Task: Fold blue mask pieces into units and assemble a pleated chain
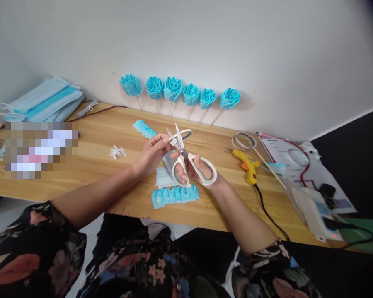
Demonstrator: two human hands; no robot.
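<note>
My right hand (202,167) grips white-handled scissors (182,153), its fingers through the loops. The blades point away from me and are spread apart. Close to them, my left hand (153,153) pinches a narrow roll of white tape (186,133), with a short white end near the blades. Below my hands lies a pleated blue strip (174,195). A pale folded piece (164,179) is just behind it, partly hidden by my right hand and the scissors. Beyond my left hand is another pleated blue strip (144,129).
Several blue flowers on sticks (173,89) lean against the wall. Small white scraps (117,152) lie on the wooden table (96,140). A stack of face masks (43,99) is at left. At right are a yellow glue gun (247,165), another ring (243,141) and a power strip (317,213).
</note>
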